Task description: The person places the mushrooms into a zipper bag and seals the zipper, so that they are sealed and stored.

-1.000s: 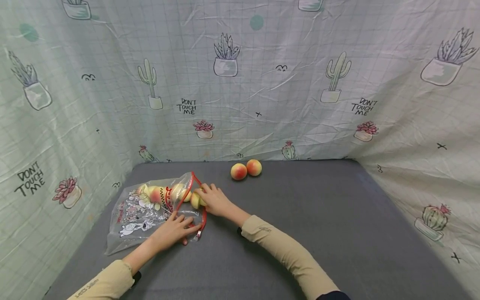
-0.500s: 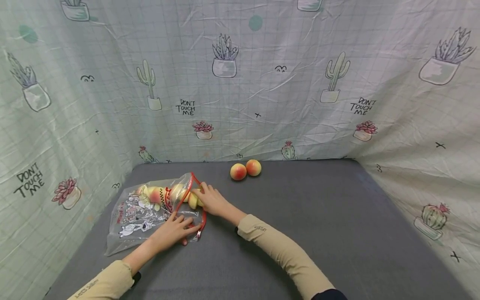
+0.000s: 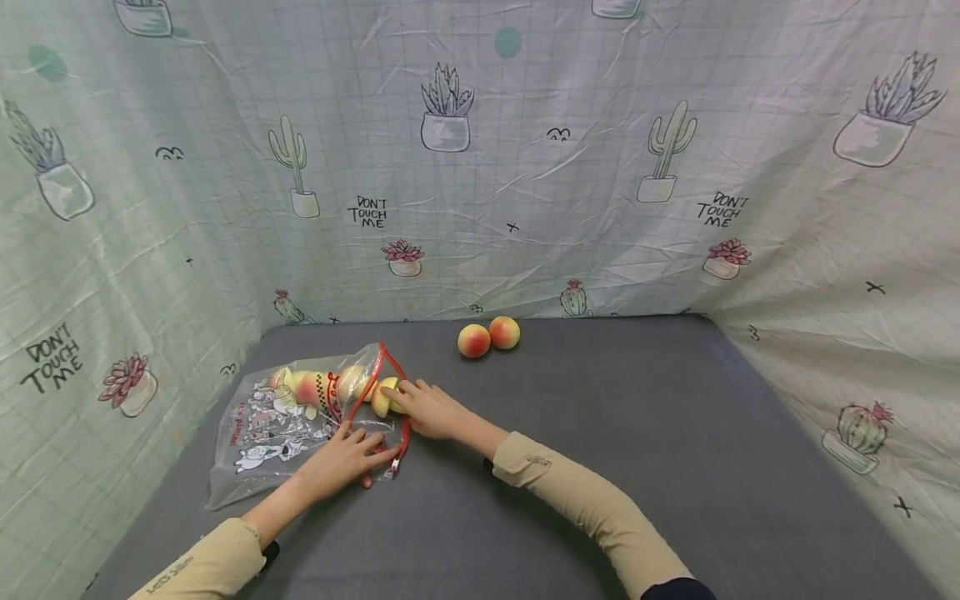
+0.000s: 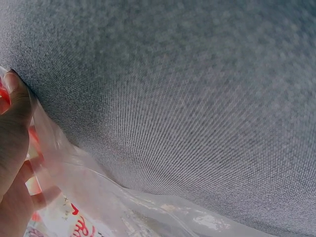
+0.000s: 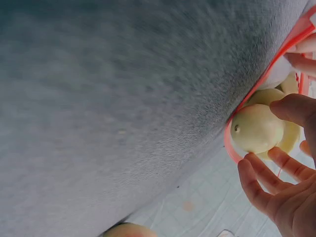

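Note:
A clear plastic bag [image 3: 258, 425] with a red zip edge and cartoon prints lies at the table's left, its mouth facing right. Several yellow-red peaches [image 3: 307, 387] show through it. My left hand [image 3: 341, 461] holds the lower part of the bag's mouth, fingers spread over the plastic; in the left wrist view its thumb [image 4: 19, 94] lies at the plastic's edge. At the mouth, my right hand [image 3: 435, 412] holds a peach [image 5: 257, 129] between thumb and fingertips. Other peaches sit behind that one, partly hidden, in the right wrist view.
Two more peaches, a left one [image 3: 474, 342] and a right one [image 3: 505, 332], sit side by side near the back of the dark grey table [image 3: 600, 433]. A cactus-print cloth [image 3: 517, 167] hangs behind and along both sides.
The peach in my right hand has shifted slightly left into the bag's mouth, and the hand now reaches from lower right. My left hand stays on the bag.

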Available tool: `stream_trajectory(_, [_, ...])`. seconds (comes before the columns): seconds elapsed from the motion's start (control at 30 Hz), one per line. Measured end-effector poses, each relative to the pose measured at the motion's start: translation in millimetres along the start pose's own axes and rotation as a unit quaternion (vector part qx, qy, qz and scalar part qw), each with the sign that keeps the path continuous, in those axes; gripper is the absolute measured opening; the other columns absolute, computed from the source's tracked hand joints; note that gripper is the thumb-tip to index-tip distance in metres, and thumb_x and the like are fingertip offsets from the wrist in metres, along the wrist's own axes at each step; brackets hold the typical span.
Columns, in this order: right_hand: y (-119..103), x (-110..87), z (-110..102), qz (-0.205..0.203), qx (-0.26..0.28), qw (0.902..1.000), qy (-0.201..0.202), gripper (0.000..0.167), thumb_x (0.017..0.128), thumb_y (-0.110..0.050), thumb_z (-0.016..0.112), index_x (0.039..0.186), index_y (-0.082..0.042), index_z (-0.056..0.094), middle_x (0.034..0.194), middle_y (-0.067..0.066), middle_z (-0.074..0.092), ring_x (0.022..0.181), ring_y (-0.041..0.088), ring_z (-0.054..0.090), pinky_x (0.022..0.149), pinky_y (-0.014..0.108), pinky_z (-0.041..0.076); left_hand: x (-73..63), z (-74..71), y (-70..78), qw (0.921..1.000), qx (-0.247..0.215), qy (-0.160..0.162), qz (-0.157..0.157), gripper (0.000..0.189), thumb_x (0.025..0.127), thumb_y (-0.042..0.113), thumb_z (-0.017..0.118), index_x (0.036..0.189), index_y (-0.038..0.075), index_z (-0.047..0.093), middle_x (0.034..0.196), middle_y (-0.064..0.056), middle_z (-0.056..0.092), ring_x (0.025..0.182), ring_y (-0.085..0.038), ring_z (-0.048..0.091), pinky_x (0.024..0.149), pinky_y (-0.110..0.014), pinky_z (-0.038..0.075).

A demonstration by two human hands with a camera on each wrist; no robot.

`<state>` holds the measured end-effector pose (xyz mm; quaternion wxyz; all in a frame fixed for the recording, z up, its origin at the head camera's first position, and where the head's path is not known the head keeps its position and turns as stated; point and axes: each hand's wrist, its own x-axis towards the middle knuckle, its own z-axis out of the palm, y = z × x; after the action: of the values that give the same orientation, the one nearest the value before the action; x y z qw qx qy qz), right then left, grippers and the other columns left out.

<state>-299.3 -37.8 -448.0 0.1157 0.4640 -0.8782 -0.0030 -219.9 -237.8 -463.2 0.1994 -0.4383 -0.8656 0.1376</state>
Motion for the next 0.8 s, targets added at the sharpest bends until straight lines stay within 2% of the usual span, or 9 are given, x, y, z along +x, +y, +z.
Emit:
stream_trajectory(0.17, [0, -6.7, -2, -0.009, 0.007, 0.9999, -0.007, 0.051, 0.086, -0.018, 0.053, 0.134, -0.017, 0.036, 0.126, 0.002, 0.045, 0.101, 0.018, 0.051, 0.074, 0.030, 0.048, 0.3, 0.0, -1.9, 0.9999, 0.009, -0.007, -0.001, 0.056, 0.067, 0.046, 0.055, 0.120, 0.028, 0.056, 0.107, -0.002, 0.059, 0.082, -0.019, 0.050, 0.079, -0.048, 0.041])
stream_trajectory(0.4, [1, -12.9, -1, -0.023, -0.023, 0.9995, 0.001, 0.045, 0.085, -0.020, 0.055, 0.128, -0.013, 0.043, 0.131, 0.004, 0.042, 0.108, 0.019, 0.050, 0.079, 0.033, 0.048, 1.5, -1.6, -1.7, 0.9997, 0.014, -0.019, -0.005, 0.057, 0.067, 0.045, 0.057, 0.121, 0.028, 0.056, 0.108, -0.002, 0.059, 0.084, -0.020, 0.051, 0.079, -0.048, 0.041])
stream_trajectory(0.6, [1, -19.1, 0, -0.023, -0.044, 0.9987, 0.004, 0.049, 0.085, -0.023, 0.056, 0.132, -0.014, 0.041, 0.136, 0.003, 0.040, 0.112, 0.019, 0.049, 0.080, 0.033, 0.048, 0.9, -1.6, 0.5, 0.9996, 0.017, -0.023, -0.004, 0.055, 0.069, 0.045, 0.055, 0.121, 0.029, 0.055, 0.108, -0.002, 0.058, 0.082, -0.019, 0.050, 0.079, -0.048, 0.041])
stream_trajectory(0.8, [1, -25.0, -1, -0.014, -0.051, 0.9985, -0.012, 0.056, 0.084, -0.024, 0.057, 0.136, -0.017, 0.037, 0.142, 0.000, 0.035, 0.120, 0.017, 0.044, 0.085, 0.034, 0.046, 0.2, -0.5, 1.6, 0.9995, 0.010, -0.028, -0.007, 0.057, 0.068, 0.046, 0.055, 0.122, 0.029, 0.054, 0.110, -0.002, 0.057, 0.084, -0.020, 0.051, 0.080, -0.049, 0.040])
